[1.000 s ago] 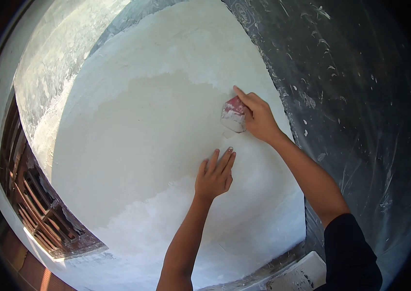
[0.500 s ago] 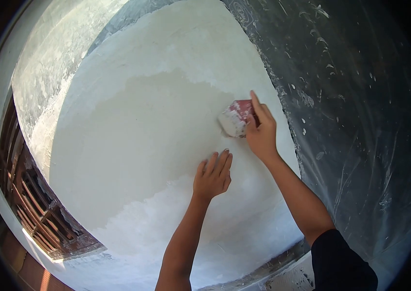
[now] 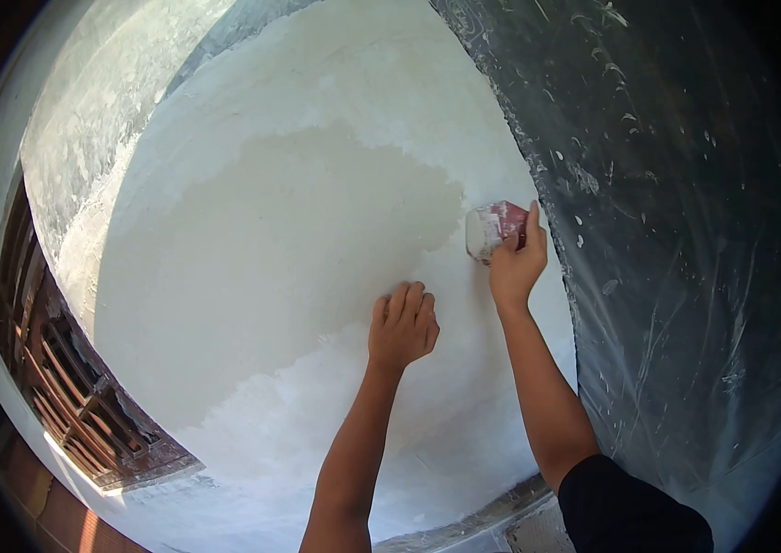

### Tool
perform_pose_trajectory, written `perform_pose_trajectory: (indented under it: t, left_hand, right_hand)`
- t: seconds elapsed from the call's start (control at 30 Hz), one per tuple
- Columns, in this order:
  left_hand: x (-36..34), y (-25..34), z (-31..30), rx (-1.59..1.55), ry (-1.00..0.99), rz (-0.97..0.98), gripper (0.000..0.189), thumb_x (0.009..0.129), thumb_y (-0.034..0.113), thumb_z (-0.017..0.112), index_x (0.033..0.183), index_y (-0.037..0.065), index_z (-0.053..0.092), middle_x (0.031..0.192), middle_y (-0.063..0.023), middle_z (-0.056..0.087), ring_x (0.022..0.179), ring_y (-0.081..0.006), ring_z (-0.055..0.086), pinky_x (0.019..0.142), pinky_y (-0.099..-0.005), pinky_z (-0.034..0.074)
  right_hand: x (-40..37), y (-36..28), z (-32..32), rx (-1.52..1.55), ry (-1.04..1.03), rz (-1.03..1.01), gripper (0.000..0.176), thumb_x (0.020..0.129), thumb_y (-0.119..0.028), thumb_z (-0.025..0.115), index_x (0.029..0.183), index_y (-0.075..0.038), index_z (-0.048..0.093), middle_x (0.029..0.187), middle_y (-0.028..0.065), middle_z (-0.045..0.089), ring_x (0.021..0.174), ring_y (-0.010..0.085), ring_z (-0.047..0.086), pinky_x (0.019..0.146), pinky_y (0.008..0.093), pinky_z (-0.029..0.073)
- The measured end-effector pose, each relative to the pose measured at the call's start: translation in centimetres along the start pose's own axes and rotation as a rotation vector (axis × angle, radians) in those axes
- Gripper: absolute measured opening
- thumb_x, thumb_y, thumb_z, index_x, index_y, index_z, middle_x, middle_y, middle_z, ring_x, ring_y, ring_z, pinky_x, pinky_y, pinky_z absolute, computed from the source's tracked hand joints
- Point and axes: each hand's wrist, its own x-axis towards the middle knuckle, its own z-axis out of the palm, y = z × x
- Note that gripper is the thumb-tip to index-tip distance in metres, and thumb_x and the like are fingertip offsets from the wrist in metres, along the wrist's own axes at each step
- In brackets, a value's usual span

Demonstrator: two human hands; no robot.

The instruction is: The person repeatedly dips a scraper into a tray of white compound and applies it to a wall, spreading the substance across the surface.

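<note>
My right hand (image 3: 520,267) grips a red putty scraper (image 3: 508,219) smeared with white, its index finger stretched along the tool. The scraper lies against a pale wall (image 3: 271,249) near its right edge, just right of a greyer, damp-looking patch (image 3: 335,203). Lower and to the left, my left hand (image 3: 402,327) rests on the wall with its fingers bent and slightly apart. No tool shows in it, though its palm is hidden.
Dark plastic sheeting (image 3: 686,230) with white splashes hangs along the right side. A brown wooden grille (image 3: 82,396) is set in the wall at lower left. Rough whitish wall (image 3: 95,138) stands at upper left.
My right hand has moved the scraper right and slightly down across the wall, away from the greyer patch. My left hand stays in place, its fingers now more bent.
</note>
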Motion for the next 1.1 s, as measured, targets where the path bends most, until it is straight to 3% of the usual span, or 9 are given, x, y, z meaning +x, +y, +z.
perform_pose_trajectory:
  t: [0.03, 0.17, 0.3, 0.37, 0.47, 0.63, 0.8, 0.97, 1.1]
  left_hand:
    - [0.1, 0.0, 0.0, 0.021, 0.001, 0.025, 0.028, 0.08, 0.022, 0.058, 0.106, 0.012, 0.058, 0.121, -0.0046, 0.057, 0.116, -0.0219, 0.052, 0.095, -0.0418, 0.035]
    - [0.1, 0.0, -0.2, 0.024, -0.023, 0.033, 0.028, 0.081, 0.023, 0.056, 0.108, 0.013, 0.059, 0.123, -0.0044, 0.057, 0.119, -0.0226, 0.051, 0.096, -0.0422, 0.035]
    - [0.2, 0.1, -0.5, 0.039, -0.047, 0.035, 0.032, 0.083, 0.024, 0.055, 0.113, 0.014, 0.06, 0.126, -0.0034, 0.057, 0.122, -0.0228, 0.051, 0.096, -0.0422, 0.036]
    - [0.8, 0.0, -0.3, 0.052, -0.028, 0.044, 0.033, 0.084, 0.024, 0.054, 0.115, 0.015, 0.061, 0.127, -0.0028, 0.058, 0.123, -0.0226, 0.051, 0.096, -0.0422, 0.036]
    - [0.6, 0.2, -1.0, 0.064, -0.055, 0.044, 0.036, 0.084, 0.025, 0.053, 0.118, 0.015, 0.062, 0.129, -0.0015, 0.057, 0.124, -0.0218, 0.05, 0.096, -0.0419, 0.037]
    - [0.2, 0.1, -0.5, 0.083, -0.064, 0.05, 0.036, 0.082, 0.025, 0.055, 0.116, 0.016, 0.062, 0.121, -0.0001, 0.058, 0.114, -0.0187, 0.053, 0.092, -0.0404, 0.037]
    - [0.5, 0.1, -0.7, 0.083, -0.065, 0.065, 0.034, 0.08, 0.025, 0.056, 0.112, 0.016, 0.062, 0.116, -0.0003, 0.058, 0.11, -0.0184, 0.053, 0.091, -0.0399, 0.037]
    - [0.3, 0.0, -0.3, 0.089, -0.059, 0.072, 0.034, 0.079, 0.025, 0.057, 0.112, 0.016, 0.062, 0.117, -0.0003, 0.058, 0.111, -0.0189, 0.053, 0.091, -0.0399, 0.037]
    - [0.4, 0.1, -0.6, 0.076, -0.071, 0.081, 0.033, 0.079, 0.026, 0.057, 0.111, 0.016, 0.063, 0.12, -0.0003, 0.058, 0.112, -0.019, 0.053, 0.091, -0.0402, 0.038]
  right_hand:
    - [0.0, -0.4, -0.7, -0.011, 0.012, 0.052, 0.06, 0.086, 0.013, 0.047, 0.145, 0.0, 0.043, 0.104, 0.0124, 0.056, 0.087, 0.0215, 0.059, 0.08, 0.0296, 0.048]
    - [-1.6, -3.3, 0.2, 0.089, -0.462, -0.231, 0.063, 0.081, 0.014, 0.049, 0.142, 0.0, 0.045, 0.095, 0.0172, 0.056, 0.089, 0.0308, 0.059, 0.078, 0.0342, 0.049]
    - [0.8, -0.3, 0.1, 0.005, -0.013, -0.055, 0.064, 0.08, 0.014, 0.05, 0.142, 0.0, 0.046, 0.097, 0.0179, 0.057, 0.09, 0.0325, 0.06, 0.08, 0.0355, 0.049]
    - [1.0, -1.4, -0.2, 0.098, -0.006, -0.063, 0.062, 0.085, 0.013, 0.049, 0.145, -0.002, 0.043, 0.098, 0.0167, 0.057, 0.088, 0.0272, 0.059, 0.079, 0.0311, 0.048]
    - [-0.8, -3.5, 0.3, 0.079, -0.511, -0.274, 0.061, 0.083, 0.012, 0.05, 0.143, 0.0, 0.045, 0.095, 0.0198, 0.057, 0.087, 0.034, 0.059, 0.079, 0.0369, 0.049]
    - [3.2, 0.7, -0.3, -0.065, -0.054, -0.105, 0.063, 0.081, 0.013, 0.05, 0.143, 0.001, 0.044, 0.1, 0.019, 0.057, 0.09, 0.0332, 0.06, 0.083, 0.037, 0.048]
    - [1.5, -2.4, 0.0, 0.042, -0.552, -0.285, 0.064, 0.081, 0.015, 0.049, 0.143, 0.0, 0.044, 0.097, 0.0172, 0.056, 0.088, 0.0326, 0.058, 0.082, 0.0366, 0.047]
    - [4.1, -1.6, 0.4, -0.08, -0.053, -0.237, 0.064, 0.081, 0.016, 0.049, 0.143, 0.0, 0.044, 0.093, 0.0174, 0.055, 0.087, 0.0321, 0.058, 0.081, 0.0362, 0.047]
    - [2.0, -2.6, 0.9, 0.125, -0.589, -0.432, 0.06, 0.08, 0.016, 0.048, 0.139, 0.001, 0.049, 0.097, 0.0186, 0.057, 0.087, 0.0342, 0.059, 0.08, 0.0365, 0.049]
